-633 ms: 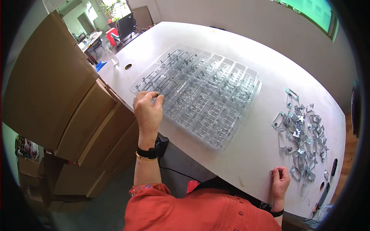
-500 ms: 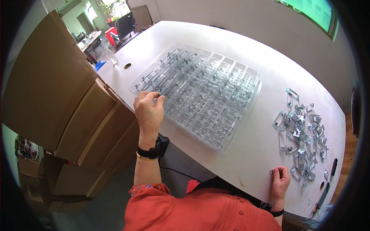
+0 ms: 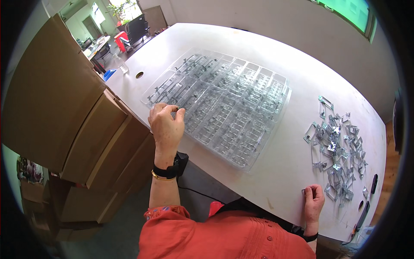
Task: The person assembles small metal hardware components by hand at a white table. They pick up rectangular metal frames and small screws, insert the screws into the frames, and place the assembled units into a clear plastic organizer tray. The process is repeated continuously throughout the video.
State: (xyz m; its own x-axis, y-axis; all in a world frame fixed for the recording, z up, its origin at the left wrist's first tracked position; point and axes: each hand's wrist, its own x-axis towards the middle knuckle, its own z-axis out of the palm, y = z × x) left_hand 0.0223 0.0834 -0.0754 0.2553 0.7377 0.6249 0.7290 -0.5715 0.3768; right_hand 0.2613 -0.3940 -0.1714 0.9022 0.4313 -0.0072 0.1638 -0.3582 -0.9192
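Note:
A clear plastic tray (image 3: 268,149) with long compartments lies on the white table, filled with rows of small metal parts. Over its near left corner, my left hand (image 3: 166,129) has thumb and index finger pinched together. A tiny dark bit shows at those fingertips, too small to name. Down by the table's near edge, my right hand (image 3: 315,202) rests with curled fingers closed on a small grey metal part (image 3: 303,191), mostly hidden. A loose heap of silvery metal brackets (image 3: 334,138) is spread beyond and to the right of that hand.
Stacked cardboard boxes (image 3: 47,103) crowd the table's left side. A clear bottle (image 3: 122,65) stands at the far left, near a round cable hole (image 3: 139,75). A dark pen-like tool (image 3: 374,183) lies at the right edge. A wall rises behind the table (image 3: 215,36).
The whole view has shifted slightly. Both hands stay in nearly the same place and pose, and the tray and heap look unchanged.

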